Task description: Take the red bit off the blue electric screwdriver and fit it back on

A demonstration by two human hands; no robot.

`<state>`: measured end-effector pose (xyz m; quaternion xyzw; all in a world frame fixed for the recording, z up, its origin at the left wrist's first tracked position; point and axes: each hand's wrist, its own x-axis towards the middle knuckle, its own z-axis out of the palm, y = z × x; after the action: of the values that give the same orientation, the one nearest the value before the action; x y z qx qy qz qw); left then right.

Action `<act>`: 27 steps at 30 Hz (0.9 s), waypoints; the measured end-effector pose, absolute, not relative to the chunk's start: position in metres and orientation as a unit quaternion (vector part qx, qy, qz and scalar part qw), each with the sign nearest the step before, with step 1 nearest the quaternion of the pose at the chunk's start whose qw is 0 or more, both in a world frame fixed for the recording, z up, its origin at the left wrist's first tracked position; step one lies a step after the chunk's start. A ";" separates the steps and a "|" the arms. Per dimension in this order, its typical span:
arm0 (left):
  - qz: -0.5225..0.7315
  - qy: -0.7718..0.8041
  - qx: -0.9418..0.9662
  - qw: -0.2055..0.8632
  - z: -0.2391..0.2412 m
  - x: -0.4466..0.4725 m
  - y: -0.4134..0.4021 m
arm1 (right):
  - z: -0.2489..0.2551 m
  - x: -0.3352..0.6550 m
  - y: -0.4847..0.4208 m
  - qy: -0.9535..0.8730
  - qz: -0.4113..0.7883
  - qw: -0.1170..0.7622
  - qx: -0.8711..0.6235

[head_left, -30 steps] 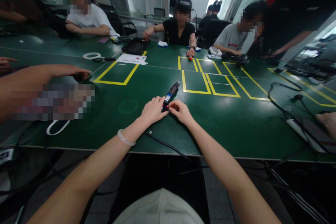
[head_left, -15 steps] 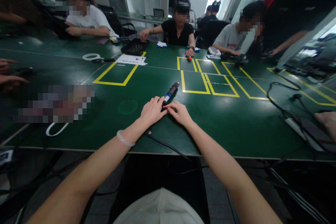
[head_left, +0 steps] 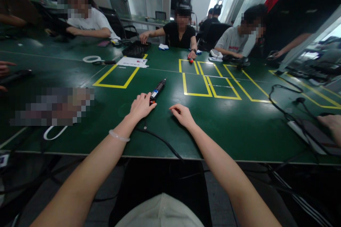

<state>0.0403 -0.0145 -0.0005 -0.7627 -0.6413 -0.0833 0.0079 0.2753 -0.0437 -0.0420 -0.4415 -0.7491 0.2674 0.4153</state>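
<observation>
A black electric screwdriver [head_left: 158, 90] with a blue-and-white label and a thin metal bit lies slanted over the green table, bit pointing away to the right. My left hand [head_left: 140, 106], with a pale bangle at the wrist, is closed around its rear end, where some orange-red shows by the thumb. A black cable [head_left: 163, 141] runs from under this hand towards the table's near edge. My right hand [head_left: 183, 115] rests to the right, apart from the screwdriver, its fingers loosely bent and slightly parted with nothing visible in them.
Yellow tape outlines [head_left: 198, 95] mark the green table [head_left: 160, 127]. Beyond are a black tray [head_left: 136, 50], a white paper [head_left: 131, 62] and a white ring [head_left: 92, 58]. A co-worker's hand [head_left: 191, 54] touches a small red object. Cables [head_left: 286, 111] lie at right; other people sit around.
My left hand has moved left with the screwdriver. My right hand has let go of it and stays nearly in place, so a gap now lies between the hands.
</observation>
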 end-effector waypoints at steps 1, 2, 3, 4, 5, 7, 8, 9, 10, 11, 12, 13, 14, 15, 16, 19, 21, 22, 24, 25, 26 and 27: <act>-0.082 -0.652 -0.754 0.007 -0.001 0.031 -0.009 | -0.042 0.275 -0.044 -0.749 0.269 0.414 -0.443; -0.079 -0.661 -0.746 0.005 -0.001 0.022 -0.003 | -0.041 0.276 -0.044 -0.749 0.269 0.412 -0.443; -0.076 -0.671 -0.738 0.004 -0.001 0.013 0.002 | -0.041 0.276 -0.044 -0.749 0.270 0.411 -0.444; -0.074 -0.681 -0.729 0.005 -0.001 0.004 0.007 | -0.040 0.276 -0.044 -0.750 0.271 0.409 -0.444; -0.071 -0.691 -0.719 0.007 -0.001 -0.004 0.011 | -0.040 0.276 -0.044 -0.750 0.272 0.408 -0.444; -0.070 -0.710 -0.700 0.012 -0.001 -0.017 0.015 | -0.040 0.276 -0.044 -0.750 0.273 0.408 -0.443; -0.072 -0.718 -0.692 0.013 -0.001 -0.022 0.016 | -0.041 0.276 -0.044 -0.750 0.271 0.408 -0.444; -0.080 -0.723 -0.686 0.017 -0.001 -0.025 0.016 | -0.041 0.275 -0.044 -0.750 0.268 0.409 -0.444; -0.092 -0.725 -0.682 0.023 -0.001 -0.026 0.014 | -0.041 0.275 -0.044 -0.750 0.265 0.411 -0.445; -0.108 -0.724 -0.680 0.032 -0.002 -0.026 0.013 | -0.042 0.275 -0.044 -0.750 0.262 0.411 -0.446; -0.127 -0.722 -0.679 0.043 -0.002 -0.026 0.011 | -0.042 0.275 -0.044 -0.751 0.259 0.411 -0.447; -0.144 -0.720 -0.677 0.053 -0.003 -0.025 0.009 | -0.042 0.275 -0.043 -0.752 0.257 0.410 -0.446; -0.159 -0.719 -0.673 0.060 -0.004 -0.024 0.008 | -0.042 0.275 -0.043 -0.753 0.257 0.410 -0.446; -0.169 -0.720 -0.670 0.063 -0.005 -0.023 0.007 | -0.042 0.275 -0.044 -0.754 0.256 0.411 -0.444; -0.175 -0.723 -0.666 0.063 -0.005 -0.022 0.007 | -0.042 0.275 -0.044 -0.754 0.256 0.412 -0.443; -0.194 -0.724 -0.659 0.062 -0.005 -0.021 0.007 | -0.042 0.275 -0.044 -0.752 0.260 0.415 -0.441; -0.243 -0.709 -0.659 0.064 -0.004 -0.018 0.006 | -0.042 0.275 -0.044 -0.747 0.269 0.416 -0.443; -0.280 -0.692 -0.663 0.053 -0.003 -0.014 0.005 | -0.043 0.275 -0.044 -0.744 0.277 0.416 -0.443; -0.359 -0.635 -0.683 -0.027 -0.002 -0.002 0.002 | -0.044 0.275 -0.043 -0.735 0.299 0.417 -0.442; -0.387 -0.598 -0.695 -0.099 -0.002 0.007 0.000 | -0.045 0.275 -0.043 -0.730 0.313 0.418 -0.441; -0.403 -0.556 -0.704 -0.179 -0.003 0.017 -0.002 | -0.045 0.274 -0.042 -0.724 0.327 0.420 -0.439; -0.408 -0.514 -0.709 -0.258 -0.003 0.028 -0.005 | -0.046 0.274 -0.042 -0.718 0.343 0.422 -0.434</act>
<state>0.0276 -0.0050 -0.0034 -0.7093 -0.5140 -0.4077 -0.2579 0.2741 -0.0416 -0.0459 -0.4344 -0.7178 0.3428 0.4224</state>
